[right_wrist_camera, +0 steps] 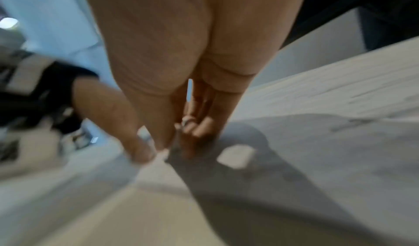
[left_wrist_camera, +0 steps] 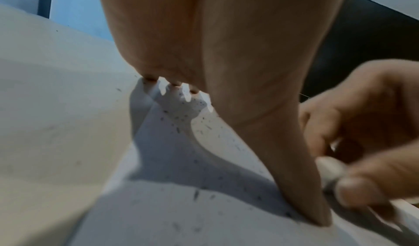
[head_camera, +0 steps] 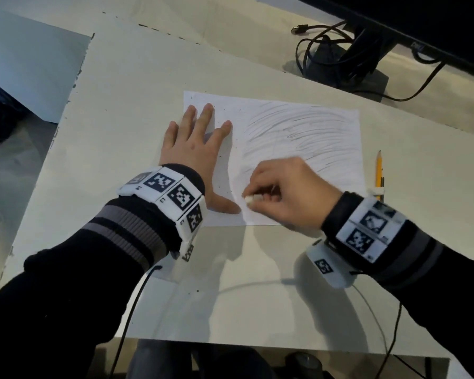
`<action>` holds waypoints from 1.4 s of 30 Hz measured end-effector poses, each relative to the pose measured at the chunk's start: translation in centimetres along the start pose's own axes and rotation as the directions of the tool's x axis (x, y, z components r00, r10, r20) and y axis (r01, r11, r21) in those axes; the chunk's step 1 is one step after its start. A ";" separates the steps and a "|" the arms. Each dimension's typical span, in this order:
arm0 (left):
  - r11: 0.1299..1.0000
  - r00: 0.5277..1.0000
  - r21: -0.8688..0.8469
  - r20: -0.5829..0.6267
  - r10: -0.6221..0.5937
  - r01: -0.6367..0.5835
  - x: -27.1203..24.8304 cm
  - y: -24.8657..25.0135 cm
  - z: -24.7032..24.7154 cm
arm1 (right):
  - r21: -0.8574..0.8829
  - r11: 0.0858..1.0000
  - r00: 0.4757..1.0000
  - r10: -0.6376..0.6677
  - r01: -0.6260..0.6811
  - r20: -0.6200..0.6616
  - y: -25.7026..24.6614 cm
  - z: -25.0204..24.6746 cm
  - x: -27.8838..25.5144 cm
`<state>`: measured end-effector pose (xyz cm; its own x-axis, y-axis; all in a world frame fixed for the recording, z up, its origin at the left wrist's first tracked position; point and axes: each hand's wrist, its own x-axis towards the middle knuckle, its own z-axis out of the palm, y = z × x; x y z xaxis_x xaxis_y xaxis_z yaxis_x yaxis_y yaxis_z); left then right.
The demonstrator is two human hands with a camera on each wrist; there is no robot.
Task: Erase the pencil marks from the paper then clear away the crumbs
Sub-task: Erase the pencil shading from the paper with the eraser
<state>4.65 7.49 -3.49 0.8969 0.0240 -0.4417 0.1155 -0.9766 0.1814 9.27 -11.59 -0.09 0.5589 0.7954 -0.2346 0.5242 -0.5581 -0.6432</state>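
Note:
A white sheet of paper lies on the table, its right part covered in grey pencil strokes. My left hand lies flat with spread fingers on the sheet's left part, thumb pressed down near the bottom edge. My right hand pinches a small white eraser against the paper close to that thumb; the eraser shows beside the thumb in the left wrist view. Dark crumbs are scattered over the left part of the sheet. The right wrist view is blurred.
A yellow pencil lies on the table just right of the paper. A monitor stand with tangled black cables sits at the back right. The table's front edge is near my body, with wrist cables hanging over it.

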 end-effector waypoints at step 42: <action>1.000 0.999 0.013 0.052 -0.002 0.001 0.1 0.1 0.0 | -0.040 0.997 0.993 0.067 -0.063 0.102 1.0 -0.9 2.1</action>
<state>4.77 7.41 -3.54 0.8734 0.0146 -0.4868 0.1110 -0.9792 0.1697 11.57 -10.68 -0.64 0.5240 0.7764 -0.3502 0.5136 -0.6161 -0.5972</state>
